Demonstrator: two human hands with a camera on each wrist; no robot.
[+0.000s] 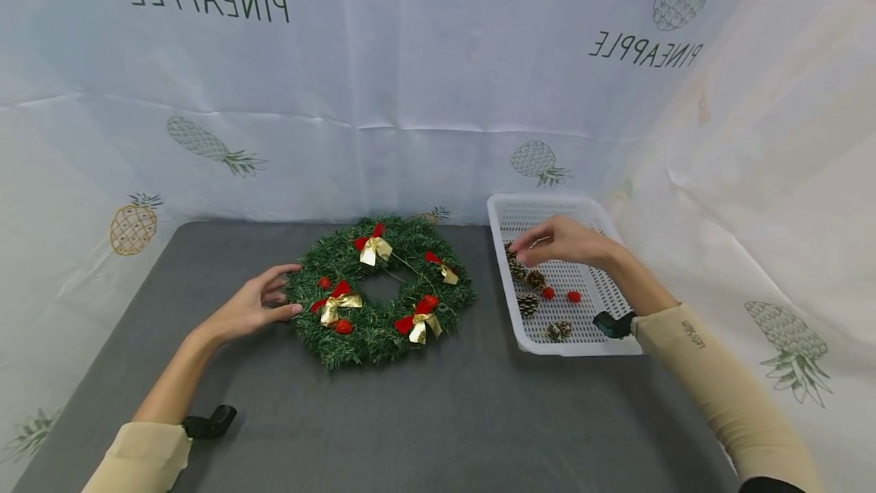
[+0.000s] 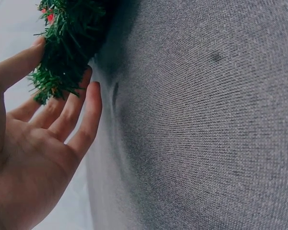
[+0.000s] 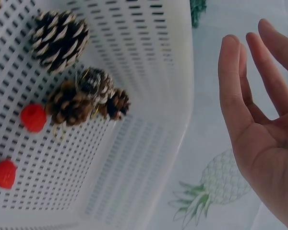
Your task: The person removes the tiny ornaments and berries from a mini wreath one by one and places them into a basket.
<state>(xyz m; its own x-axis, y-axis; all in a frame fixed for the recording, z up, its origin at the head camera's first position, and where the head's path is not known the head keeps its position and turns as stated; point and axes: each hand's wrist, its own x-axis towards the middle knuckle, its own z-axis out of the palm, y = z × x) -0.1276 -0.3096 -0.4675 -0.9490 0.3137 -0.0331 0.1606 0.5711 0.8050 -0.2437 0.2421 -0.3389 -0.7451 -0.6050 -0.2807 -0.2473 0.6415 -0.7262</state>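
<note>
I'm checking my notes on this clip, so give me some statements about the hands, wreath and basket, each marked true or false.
1. The left hand touches the wreath. True.
2. Pinecones and two red pieces lie in the white basket. True.
3. The right hand holds a pinecone. False: nothing shows in its fingers.
4. The basket stands left of the wreath in the head view. False: it stands to the right.
5. Four red-and-gold bows sit on the wreath. True.
6. Every red piece is in the basket. False: some sit on the wreath.
</note>
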